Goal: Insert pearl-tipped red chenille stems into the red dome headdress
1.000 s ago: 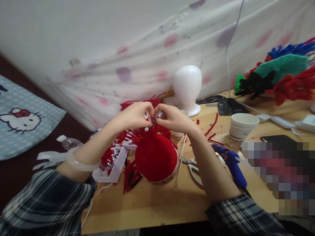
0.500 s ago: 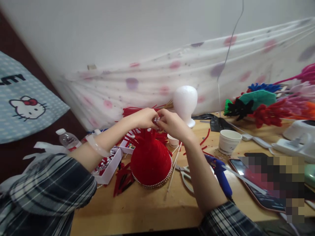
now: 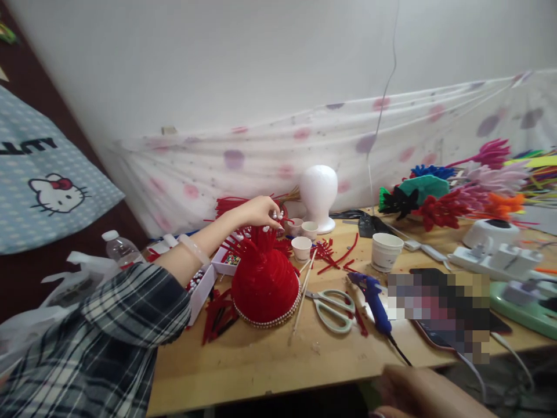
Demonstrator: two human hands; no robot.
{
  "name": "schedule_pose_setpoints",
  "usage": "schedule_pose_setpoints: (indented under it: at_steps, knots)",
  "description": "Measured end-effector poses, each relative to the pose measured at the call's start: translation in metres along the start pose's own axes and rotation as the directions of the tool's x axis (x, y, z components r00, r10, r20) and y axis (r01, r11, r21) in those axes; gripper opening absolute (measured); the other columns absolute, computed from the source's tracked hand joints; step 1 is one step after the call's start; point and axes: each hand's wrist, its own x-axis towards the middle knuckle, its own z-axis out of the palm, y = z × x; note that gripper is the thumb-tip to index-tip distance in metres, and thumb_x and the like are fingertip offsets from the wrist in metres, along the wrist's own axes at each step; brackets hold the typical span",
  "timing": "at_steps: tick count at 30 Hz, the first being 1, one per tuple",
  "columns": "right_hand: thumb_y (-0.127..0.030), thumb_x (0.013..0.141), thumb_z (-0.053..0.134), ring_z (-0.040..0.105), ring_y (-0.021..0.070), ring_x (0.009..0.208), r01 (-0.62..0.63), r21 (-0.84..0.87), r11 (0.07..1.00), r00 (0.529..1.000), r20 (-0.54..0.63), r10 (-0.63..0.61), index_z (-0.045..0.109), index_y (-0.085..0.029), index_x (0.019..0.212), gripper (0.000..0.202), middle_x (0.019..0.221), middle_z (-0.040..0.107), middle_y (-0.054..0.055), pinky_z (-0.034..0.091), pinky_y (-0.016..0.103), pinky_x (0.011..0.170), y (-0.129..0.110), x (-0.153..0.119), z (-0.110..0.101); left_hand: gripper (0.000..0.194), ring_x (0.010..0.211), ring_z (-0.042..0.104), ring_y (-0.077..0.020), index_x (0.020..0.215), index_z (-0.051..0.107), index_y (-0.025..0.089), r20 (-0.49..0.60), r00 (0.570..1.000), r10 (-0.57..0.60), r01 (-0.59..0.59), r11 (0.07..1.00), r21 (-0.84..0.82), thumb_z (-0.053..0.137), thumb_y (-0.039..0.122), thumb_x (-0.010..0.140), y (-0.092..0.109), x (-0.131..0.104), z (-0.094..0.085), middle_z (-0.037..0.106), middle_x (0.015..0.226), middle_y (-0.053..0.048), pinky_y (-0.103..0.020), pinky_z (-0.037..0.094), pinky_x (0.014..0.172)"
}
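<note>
Over the top of a red pipe-cleaner headpiece (image 3: 265, 287) my left hand (image 3: 261, 212) is closed in a pinch, with white pearl beads (image 3: 275, 215) at its fingertips. The headpiece stands upright on the table, a string of pearls (image 3: 272, 323) running round its lower edge. Thin red stems, some tipped with pearls, rise from its top below the hand. My right hand (image 3: 402, 386) is low at the table's front edge, smeared by motion, its fingers partly out of frame. A blue glue gun (image 3: 376, 305) and scissors (image 3: 335, 310) lie between the headpiece and that hand.
White paper cups (image 3: 386, 253) and a white foam head (image 3: 319, 197) stand behind. Left of the headpiece is a white box (image 3: 203, 296) of beads. To the right are a phone partly blurred out, power strips (image 3: 496, 261) and colourful pipe-cleaner flowers (image 3: 444, 209).
My right hand has left the left hand at the headpiece's top and moved down to the lower right. My left hand stays there with the pearls. The view has turned slightly right.
</note>
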Motion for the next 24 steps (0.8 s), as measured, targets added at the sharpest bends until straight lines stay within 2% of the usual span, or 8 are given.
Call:
schedule_pose_setpoints:
  at_steps: [3, 5, 7, 12, 15, 18, 21, 24]
  knots:
    - [-0.061, 0.079, 0.049, 0.063, 0.0229, 0.063, -0.145, 0.007, 0.989, 0.927, -0.350, 0.138, 0.060, -0.021, 0.074, 0.042, 0.069, 0.067, 0.008, 0.049, 0.033, 0.058, 0.050, 0.006, 0.014, 0.016, 0.056, 0.056, -0.0120, 0.067, 0.069, 0.012, 0.006, 1.000, 0.006, -0.006, 0.999, -0.048, 0.073, 0.027, 0.071, -0.002, -0.001, 0.000, 0.066, 0.055, -0.001, -0.024, 0.036, 0.061]
    - [-0.067, 0.074, 0.051, 0.065, 0.0296, 0.081, -0.185, 0.040, 0.982, 0.720, -0.675, 0.163, 0.061, -0.016, 0.093, 0.056, 0.089, 0.068, 0.016, 0.051, 0.038, 0.068, 0.065, 0.027, 0.017, 0.015, 0.055, 0.058, -0.0118, 0.068, 0.069, 0.013, 0.017, 1.000, 0.005, -0.004, 0.998, -0.070, 0.071, 0.027, 0.073, -0.003, -0.003, 0.000, 0.067, 0.055, -0.001, -0.023, 0.037, 0.060]
    - [-0.067, 0.069, 0.055, 0.063, 0.0334, 0.092, -0.151, 0.017, 0.988, 0.637, -0.763, 0.110, 0.061, -0.013, 0.102, 0.063, 0.100, 0.067, 0.020, 0.050, 0.041, 0.073, 0.067, 0.048, 0.018, 0.014, 0.053, 0.059, -0.0116, 0.071, 0.068, 0.014, 0.031, 1.000, 0.001, 0.001, 0.997, -0.075, 0.069, 0.027, 0.076, -0.003, -0.005, 0.000, 0.067, 0.054, 0.000, -0.023, 0.038, 0.059]
    - [-0.054, 0.082, 0.049, 0.065, 0.0303, 0.084, -0.114, -0.178, 0.977, 0.677, -0.734, -0.055, 0.070, -0.021, 0.089, 0.040, 0.083, 0.071, 0.012, 0.046, 0.040, 0.075, 0.052, 0.077, 0.013, 0.016, 0.050, 0.059, -0.0108, 0.073, 0.067, 0.015, 0.065, 0.998, 0.004, -0.004, 1.000, -0.013, 0.065, 0.029, 0.080, 0.000, -0.007, -0.001, 0.067, 0.053, 0.001, -0.021, 0.038, 0.057]
    - [-0.049, 0.086, 0.043, 0.063, 0.0294, 0.074, -0.144, -0.226, 0.963, 0.728, -0.683, -0.051, 0.070, -0.021, 0.077, 0.040, 0.071, 0.069, 0.011, 0.044, 0.038, 0.067, 0.045, 0.083, 0.005, 0.017, 0.051, 0.059, -0.0108, 0.074, 0.069, 0.015, 0.064, 0.998, 0.025, -0.028, 0.998, 0.052, 0.064, 0.029, 0.081, 0.003, -0.005, -0.002, 0.067, 0.053, 0.000, -0.021, 0.036, 0.057]
    - [-0.051, 0.085, 0.044, 0.063, 0.0279, 0.068, -0.112, -0.082, 0.990, 0.709, -0.705, 0.022, 0.068, -0.019, 0.071, 0.042, 0.070, 0.069, 0.012, 0.044, 0.036, 0.062, 0.032, 0.085, 0.002, 0.017, 0.052, 0.057, -0.0110, 0.076, 0.071, 0.015, 0.050, 0.998, 0.049, -0.054, 0.992, 0.111, 0.066, 0.031, 0.079, 0.006, -0.002, -0.002, 0.068, 0.056, 0.000, -0.023, 0.035, 0.057]
    - [-0.053, 0.082, 0.052, 0.062, 0.0231, 0.063, 0.100, 0.169, 0.980, 0.688, -0.723, 0.054, 0.065, -0.018, 0.074, 0.038, 0.069, 0.069, 0.009, 0.046, 0.032, 0.057, 0.004, 0.083, 0.005, 0.018, 0.052, 0.055, -0.0108, 0.076, 0.072, 0.016, 0.043, 0.997, 0.062, -0.067, 0.987, 0.143, 0.066, 0.033, 0.080, 0.007, 0.000, -0.001, 0.065, 0.053, 0.001, -0.024, 0.033, 0.058]
    - [-0.053, 0.081, 0.059, 0.060, 0.0184, 0.056, 0.269, 0.364, 0.892, 0.742, -0.669, 0.050, 0.063, -0.019, 0.086, 0.034, 0.065, 0.066, 0.002, 0.045, 0.027, 0.051, -0.033, 0.085, 0.010, 0.018, 0.053, 0.055, -0.0114, 0.077, 0.073, 0.017, 0.044, 0.997, 0.064, -0.070, 0.985, 0.160, 0.066, 0.033, 0.080, 0.006, 0.001, -0.001, 0.064, 0.052, 0.001, -0.025, 0.033, 0.059]
